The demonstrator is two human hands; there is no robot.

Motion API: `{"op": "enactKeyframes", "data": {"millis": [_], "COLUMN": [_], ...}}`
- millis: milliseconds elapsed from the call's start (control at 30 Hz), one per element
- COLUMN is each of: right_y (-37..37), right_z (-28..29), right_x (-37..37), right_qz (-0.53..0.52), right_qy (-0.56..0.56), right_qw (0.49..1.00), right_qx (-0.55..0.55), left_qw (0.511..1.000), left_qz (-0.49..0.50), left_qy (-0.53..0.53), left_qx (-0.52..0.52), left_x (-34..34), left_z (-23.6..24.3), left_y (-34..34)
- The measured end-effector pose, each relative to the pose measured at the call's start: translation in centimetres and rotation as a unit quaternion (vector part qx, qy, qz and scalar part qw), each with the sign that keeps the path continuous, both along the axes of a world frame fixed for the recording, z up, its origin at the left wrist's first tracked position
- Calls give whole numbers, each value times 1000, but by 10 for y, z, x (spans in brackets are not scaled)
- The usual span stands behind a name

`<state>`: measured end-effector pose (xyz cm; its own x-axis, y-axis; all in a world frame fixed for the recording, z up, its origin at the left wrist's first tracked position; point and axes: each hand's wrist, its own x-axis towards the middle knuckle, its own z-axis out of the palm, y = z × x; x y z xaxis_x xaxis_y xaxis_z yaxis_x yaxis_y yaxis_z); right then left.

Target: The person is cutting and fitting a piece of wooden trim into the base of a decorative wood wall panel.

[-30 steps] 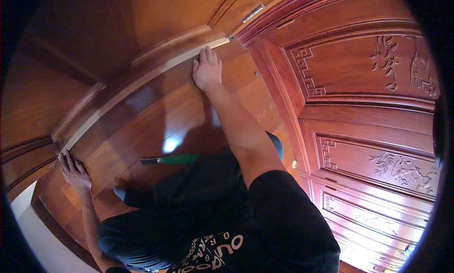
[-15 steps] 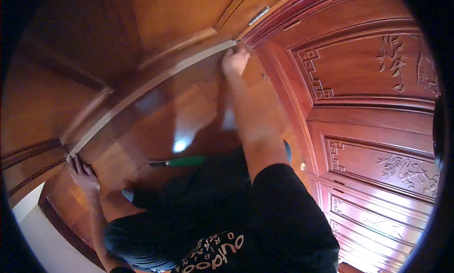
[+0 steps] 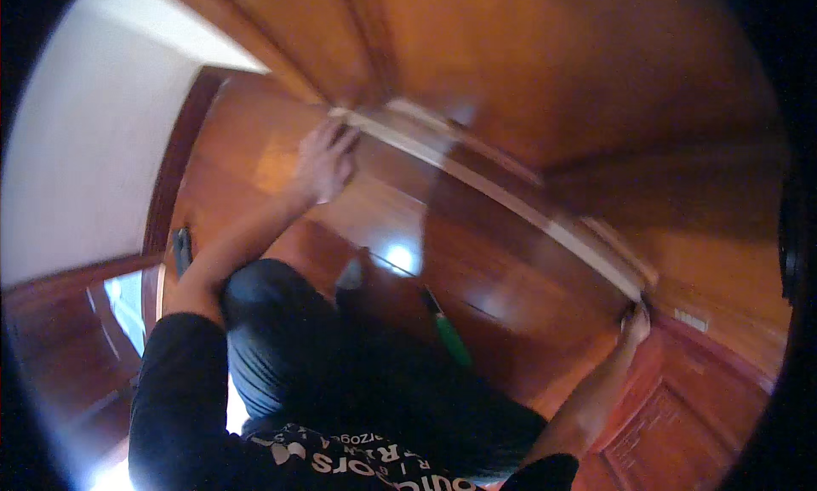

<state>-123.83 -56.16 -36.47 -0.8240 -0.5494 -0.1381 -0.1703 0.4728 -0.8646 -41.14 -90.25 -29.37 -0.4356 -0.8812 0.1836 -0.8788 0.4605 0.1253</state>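
A long, pale, narrow strip (image 3: 579, 240) runs along the bottom edge of a brown wooden door (image 3: 672, 91), slanting from upper left to lower right. My left hand (image 3: 323, 163) is at its left end, fingers stretched out and apart, fingertips at the strip. At the opposite end, beside the door frame, my right hand (image 3: 637, 325) has its fingers closed around the strip's tip; the fingertips are partly hidden and blurred. A green-handled tool (image 3: 451, 342) with a slim dark front part lies on the wooden floor (image 3: 383, 197) between my arms, apart from both hands.
Reddish carved wood panelling (image 3: 672, 414) stands at the lower right. A white wall (image 3: 94, 142) with a dark skirting board (image 3: 177, 159) rises on the left. Near my left forearm is a small dark object (image 3: 182, 251). My bent knee (image 3: 268, 299) is close below.
The view has swung round, so the strip now slopes down to the right and the white wall fills the left. Both hands are still at the strip's ends.
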Motion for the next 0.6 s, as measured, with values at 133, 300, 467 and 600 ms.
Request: {"op": "enactKeyframes", "data": {"millis": [133, 300, 467, 600], "right_y": [-14, -39, -33, -27], "right_z": [18, 25, 39, 37], "right_x": [-22, 41, 41, 32], "right_qz": [-103, -96, -97, -21], "right_qy": [-55, -236, -187, -207], "right_qw": [993, 967, 978, 978], "right_qx": [30, -1, 8, 10], "left_qw": [999, 999, 998, 999], "left_qz": [9, 21, 20, 34], "left_qy": [27, -7, 7, 2], "left_qx": [21, 28, 53, 42], "left_x": [-5, 4, 6, 8], "left_z": [11, 12, 14, 4], "left_y": [3, 4, 0, 3]}}
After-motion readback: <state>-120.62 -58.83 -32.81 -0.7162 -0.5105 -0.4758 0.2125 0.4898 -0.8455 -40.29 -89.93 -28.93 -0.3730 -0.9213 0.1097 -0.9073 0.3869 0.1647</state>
